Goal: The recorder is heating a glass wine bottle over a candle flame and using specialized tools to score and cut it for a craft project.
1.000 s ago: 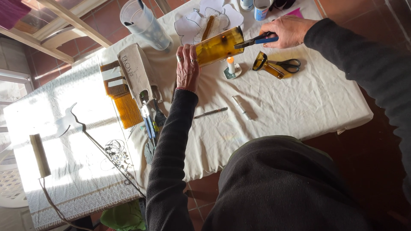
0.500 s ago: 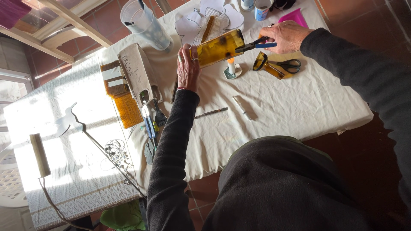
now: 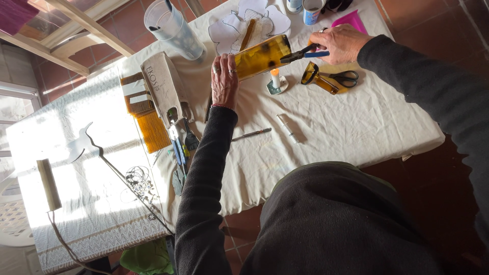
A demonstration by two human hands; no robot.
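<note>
A dark garment is filling the near foreground, hiding the table's near edge at that spot. Table point(image 3: 356, 137), covered in a white cloth, is carrying all items. Near the middle: a slim metal tool point(image 3: 251, 134) and a small white tube point(image 3: 288, 127) are lying apart on the cloth. Toward the left end: a wire figure point(image 3: 137, 186) and a cylinder point(image 3: 49, 184) are sitting in bright sun, details hard to make out. Left hand point(image 3: 224, 79) is resting palm down on one end of the amber glass bottle point(image 3: 262, 56), fingers curled over it, pinning it on its side near the far edge. Right hand point(image 3: 342, 43) is closing around blue-handled pliers point(image 3: 304, 52), whose tips are meeting the bottle's other end; contact is too small to judge. Just below the bottle, a small candle point(image 3: 275, 80) is standing. Scissors point(image 3: 340, 78) are lying beside an amber glass piece point(image 3: 317, 79). At the far edge, a plastic jug point(image 3: 173, 28) and cup point(image 3: 310, 10) are partly cut off.
</note>
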